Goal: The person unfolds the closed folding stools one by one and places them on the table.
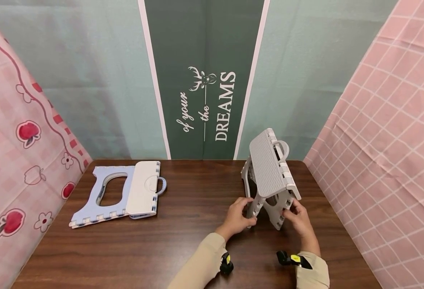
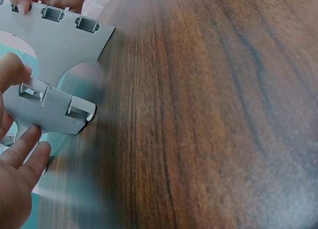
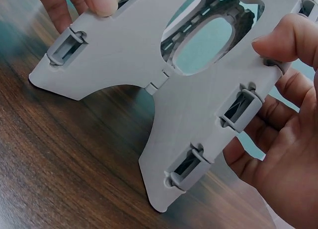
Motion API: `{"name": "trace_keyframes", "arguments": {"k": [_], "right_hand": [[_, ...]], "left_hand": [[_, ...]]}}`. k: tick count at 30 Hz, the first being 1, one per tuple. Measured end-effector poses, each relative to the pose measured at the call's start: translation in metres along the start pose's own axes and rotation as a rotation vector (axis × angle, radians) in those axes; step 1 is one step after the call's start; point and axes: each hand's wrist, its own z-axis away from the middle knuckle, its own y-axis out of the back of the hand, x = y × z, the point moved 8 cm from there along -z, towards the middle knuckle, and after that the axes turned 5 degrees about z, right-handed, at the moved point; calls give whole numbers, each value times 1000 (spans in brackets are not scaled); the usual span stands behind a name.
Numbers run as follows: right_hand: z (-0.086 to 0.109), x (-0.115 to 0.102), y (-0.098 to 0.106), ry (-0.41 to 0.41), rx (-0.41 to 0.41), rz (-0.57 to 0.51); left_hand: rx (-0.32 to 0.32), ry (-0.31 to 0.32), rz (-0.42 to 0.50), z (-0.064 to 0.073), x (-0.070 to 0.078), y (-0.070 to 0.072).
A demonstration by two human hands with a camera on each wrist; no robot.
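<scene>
Apple-print cloth [image 1: 13, 160] hangs at far left, cut off by the picture's edge. Next, on the wooden table [image 1: 183, 241], whose near edge is out of view, lies the first of two folding step stools: a blue-and-white stool [image 1: 143, 190], flat, one loop handle showing, its underside hidden. Behind, a green curtain [image 1: 204, 32] bears four words and one deer's head. Farther right, the left hand [image 1: 236, 217] grips one leg panel of the grey stool [image 1: 267, 166], some fingertips hidden. This second stool is partly unfolded at the table's right, seat tilted, far legs mostly concealed; whether every foot touches wood is hard to tell. The right hand [image 1: 300, 221] pinches the other leg panel, several fingers behind it. Pink checked cloth [image 1: 388, 140] hangs at far right, also cut off.
</scene>
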Motion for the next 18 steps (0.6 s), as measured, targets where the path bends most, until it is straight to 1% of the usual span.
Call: {"name": "trace_keyframes", "arguments": {"k": [5, 7, 11, 18], "right_hand": [[-2, 21, 11, -37, 32, -6], [-1, 25, 14, -47, 45, -12], [0, 29, 18, -63, 61, -22], [0, 27, 19, -60, 60, -53]], "left_hand": [[-8, -11, 4, -1, 0, -1], [-19, -13, 9, -2, 0, -2], [-25, -22, 9, -2, 0, -3], [-36, -16, 2, -2, -1, -2]]}}
